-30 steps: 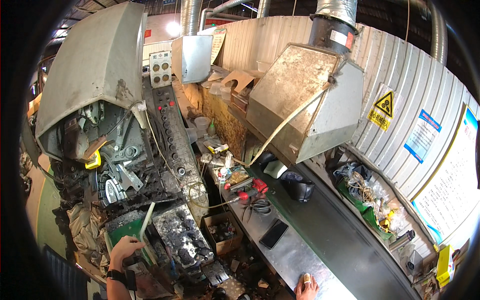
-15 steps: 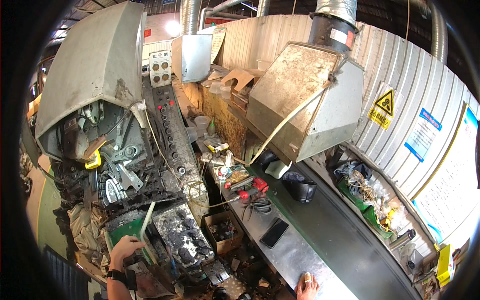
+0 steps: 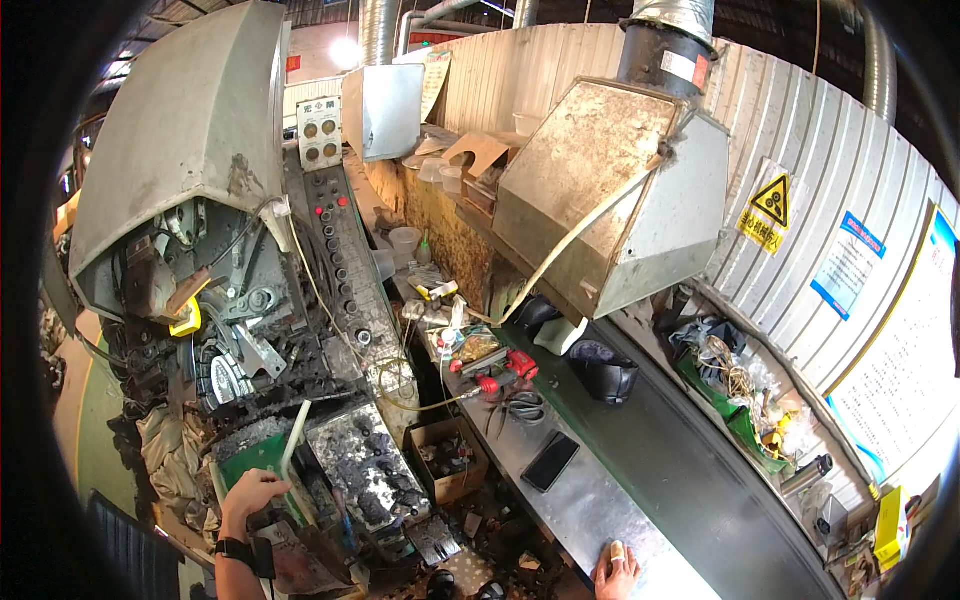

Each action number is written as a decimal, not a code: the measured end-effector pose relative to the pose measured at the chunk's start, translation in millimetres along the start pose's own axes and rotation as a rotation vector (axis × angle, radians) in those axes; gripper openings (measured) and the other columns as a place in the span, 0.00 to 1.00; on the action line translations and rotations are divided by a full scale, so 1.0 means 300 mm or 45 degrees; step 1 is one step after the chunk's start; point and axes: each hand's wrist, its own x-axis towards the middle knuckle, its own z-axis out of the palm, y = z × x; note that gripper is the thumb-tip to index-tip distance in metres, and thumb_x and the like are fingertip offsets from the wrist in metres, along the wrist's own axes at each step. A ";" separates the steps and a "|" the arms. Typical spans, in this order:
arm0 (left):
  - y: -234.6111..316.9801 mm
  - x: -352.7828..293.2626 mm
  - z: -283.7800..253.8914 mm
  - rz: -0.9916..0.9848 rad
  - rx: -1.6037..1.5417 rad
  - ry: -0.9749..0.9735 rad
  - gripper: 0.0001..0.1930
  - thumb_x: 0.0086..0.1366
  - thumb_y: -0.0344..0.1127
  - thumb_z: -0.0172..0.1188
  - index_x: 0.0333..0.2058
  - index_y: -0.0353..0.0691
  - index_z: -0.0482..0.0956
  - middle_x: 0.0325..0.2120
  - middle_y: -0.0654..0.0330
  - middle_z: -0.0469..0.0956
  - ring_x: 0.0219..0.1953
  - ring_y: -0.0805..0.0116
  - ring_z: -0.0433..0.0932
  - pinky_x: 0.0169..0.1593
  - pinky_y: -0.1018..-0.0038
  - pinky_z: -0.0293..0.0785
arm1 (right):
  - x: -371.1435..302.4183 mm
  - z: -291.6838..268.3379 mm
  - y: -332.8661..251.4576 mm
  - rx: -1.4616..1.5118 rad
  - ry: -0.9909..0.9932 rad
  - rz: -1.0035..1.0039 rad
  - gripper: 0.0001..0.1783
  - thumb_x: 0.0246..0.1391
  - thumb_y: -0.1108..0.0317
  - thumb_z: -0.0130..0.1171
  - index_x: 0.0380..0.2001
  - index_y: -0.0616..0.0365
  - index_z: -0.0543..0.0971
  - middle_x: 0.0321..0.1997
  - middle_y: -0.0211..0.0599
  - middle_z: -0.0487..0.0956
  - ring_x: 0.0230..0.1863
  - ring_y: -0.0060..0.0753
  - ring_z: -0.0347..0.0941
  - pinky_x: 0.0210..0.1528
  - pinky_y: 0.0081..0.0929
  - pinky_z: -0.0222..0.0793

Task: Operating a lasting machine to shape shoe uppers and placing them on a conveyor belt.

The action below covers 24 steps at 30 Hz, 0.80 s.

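My left hand (image 3: 254, 494) hovers at the lower left over the machine's green surface (image 3: 262, 459). Its fingers are loosely bent toward the right, with nothing visible in them. Their tips are close to the lower part of a pale bent lever (image 3: 296, 435); whether they touch it I cannot tell. My right hand (image 3: 617, 574) lies flat on the metal bench top (image 3: 590, 507), fingers stretched out and one wrapped in a white bandage. Further up the bench are a black phone (image 3: 551, 462), black-handled scissors (image 3: 524, 405) and a red power tool (image 3: 508, 372).
A grimy machine with a large grey hood (image 3: 190, 110) fills the left. Beside the bench runs a dark conveyor belt (image 3: 660, 440) carrying a black shoe upper (image 3: 603, 372). A cardboard box (image 3: 446, 462) of scraps stands between machine and bench. A metal hood (image 3: 610, 190) overhangs the belt.
The view has shifted very slightly. Both hands stay in nearly the same places.
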 end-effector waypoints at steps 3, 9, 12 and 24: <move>0.000 0.003 0.001 -0.011 -0.002 -0.007 0.22 0.59 0.50 0.70 0.36 0.31 0.87 0.25 0.54 0.83 0.29 0.64 0.80 0.37 0.65 0.75 | 0.002 0.003 0.007 -0.004 -0.023 -0.014 0.32 0.67 0.57 0.54 0.71 0.53 0.66 0.73 0.45 0.68 0.74 0.58 0.60 0.74 0.55 0.53; 0.035 -0.019 -0.007 -0.067 0.015 -0.003 0.21 0.59 0.48 0.70 0.35 0.31 0.88 0.25 0.55 0.83 0.28 0.65 0.80 0.36 0.65 0.75 | 0.000 0.000 0.003 -0.007 -0.046 0.024 0.32 0.67 0.58 0.54 0.71 0.54 0.66 0.73 0.48 0.68 0.74 0.58 0.60 0.74 0.54 0.54; 0.035 -0.017 -0.007 -0.054 0.001 -0.010 0.21 0.59 0.48 0.70 0.35 0.31 0.88 0.24 0.56 0.83 0.27 0.65 0.79 0.35 0.65 0.75 | 0.002 0.005 0.006 0.006 -0.029 0.015 0.32 0.66 0.59 0.55 0.71 0.54 0.66 0.72 0.49 0.69 0.74 0.58 0.60 0.74 0.54 0.54; 0.027 -0.012 -0.003 -0.057 0.010 0.005 0.21 0.58 0.49 0.70 0.36 0.33 0.89 0.26 0.54 0.84 0.29 0.64 0.81 0.37 0.65 0.76 | 0.003 0.009 0.014 -0.004 -0.043 0.002 0.32 0.66 0.59 0.55 0.71 0.54 0.66 0.72 0.49 0.69 0.74 0.60 0.59 0.74 0.54 0.54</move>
